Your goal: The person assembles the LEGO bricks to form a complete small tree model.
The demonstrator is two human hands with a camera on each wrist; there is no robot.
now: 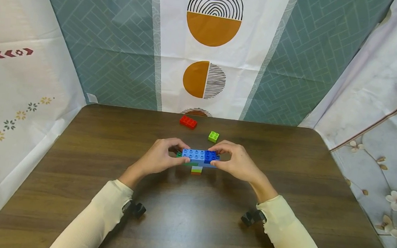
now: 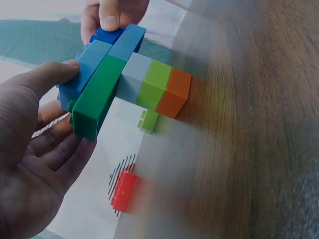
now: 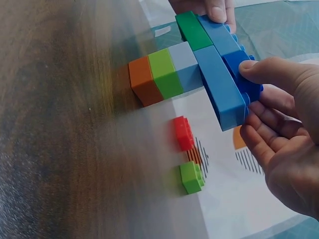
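Observation:
A T-shaped stack of toy building bricks stands upright in the middle of the table. Its narrow column has an orange brick (image 2: 174, 94) at the bottom, then a lime brick (image 2: 155, 84) and a pale grey-blue brick (image 2: 133, 77). Across the column lie a green brick (image 2: 99, 97) and a blue brick (image 3: 219, 84), end to end. On top sit a light blue brick (image 1: 193, 155) and a dark blue brick (image 1: 210, 157). My left hand (image 1: 159, 158) pinches the light blue brick between thumb and fingers. From the other side, my right hand (image 1: 235, 162) pinches the dark blue brick.
Behind the stack, a loose red brick (image 1: 188, 122) lies near the far edge of the wooden table (image 1: 113, 133). A loose lime brick (image 1: 213, 136) sits just beyond the right hand. Patterned cloth (image 1: 121, 36) hangs behind the table, with more cloth at both sides.

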